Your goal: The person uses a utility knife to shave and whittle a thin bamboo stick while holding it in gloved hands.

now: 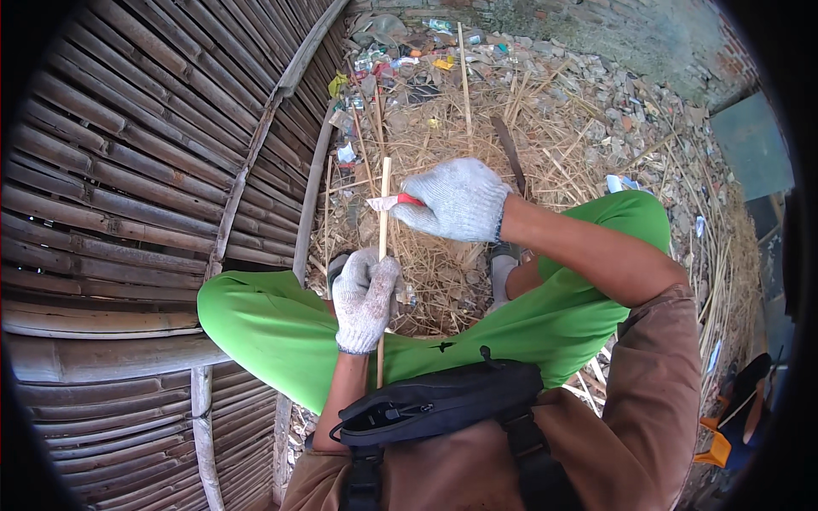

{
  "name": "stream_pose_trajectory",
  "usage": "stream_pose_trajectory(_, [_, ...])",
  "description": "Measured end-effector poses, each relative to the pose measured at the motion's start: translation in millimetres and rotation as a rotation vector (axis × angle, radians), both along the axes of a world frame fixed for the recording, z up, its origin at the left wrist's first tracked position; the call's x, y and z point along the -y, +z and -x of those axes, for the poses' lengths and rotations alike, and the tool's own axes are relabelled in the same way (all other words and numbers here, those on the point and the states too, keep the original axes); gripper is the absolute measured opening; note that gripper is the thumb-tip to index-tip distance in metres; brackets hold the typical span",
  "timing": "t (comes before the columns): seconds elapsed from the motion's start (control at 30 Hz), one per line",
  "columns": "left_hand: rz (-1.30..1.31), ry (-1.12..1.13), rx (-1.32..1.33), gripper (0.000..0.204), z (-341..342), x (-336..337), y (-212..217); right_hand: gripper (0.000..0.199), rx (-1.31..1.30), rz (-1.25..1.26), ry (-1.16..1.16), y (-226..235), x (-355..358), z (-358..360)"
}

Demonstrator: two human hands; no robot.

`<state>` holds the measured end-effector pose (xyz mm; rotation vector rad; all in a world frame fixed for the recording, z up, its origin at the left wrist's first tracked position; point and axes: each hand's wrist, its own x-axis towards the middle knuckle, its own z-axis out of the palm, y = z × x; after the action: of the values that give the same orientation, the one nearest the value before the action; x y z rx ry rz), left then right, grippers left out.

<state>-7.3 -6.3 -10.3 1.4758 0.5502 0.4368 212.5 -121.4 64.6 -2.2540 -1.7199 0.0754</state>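
A pale, narrow bamboo strip (385, 192) stands nearly upright in the picture, its lower part running down past my lap. My left hand (365, 298), in a whitish knitted work glove, is closed around the strip's middle. Higher up, my gloved right hand (456, 200) grips a knife (383, 203) with a red handle and a short, light-coloured blade. The blade lies across the strip near its top end and points left. Most of the handle is hidden inside my right fist.
A bamboo slat wall (128, 196) rises close on my left. Straw and bamboo shavings (443, 289) cover the ground ahead, with a dark long blade (509, 153) and another strip (465, 85) among them. Rubbish (400, 64) lies farther off by a masonry wall (596, 34). A black pouch (443, 400) hangs at my waist.
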Motion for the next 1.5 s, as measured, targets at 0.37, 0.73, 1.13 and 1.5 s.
stream_pose_trajectory(0.37, [0.057,-0.021,0.003,0.023,-0.1,-2.1,4.4,0.056,0.025,-0.040,-0.216,16.9,-8.6,-40.1])
stream_pose_trajectory(0.73, [0.008,-0.061,-0.064,0.027,4.8,1.6,6.8,0.057,0.135,-0.096,-0.279,16.8,-12.4,-79.2])
stream_pose_trajectory(1.13, [0.090,-0.080,-0.015,0.025,2.9,-0.7,4.9,0.060,0.047,-0.025,-0.099,2.6,-4.1,-21.3])
stream_pose_trajectory(1.5, [0.090,-0.076,-0.001,0.028,2.9,0.6,3.5,0.058,-0.060,0.016,0.012,0.7,-2.4,-2.2])
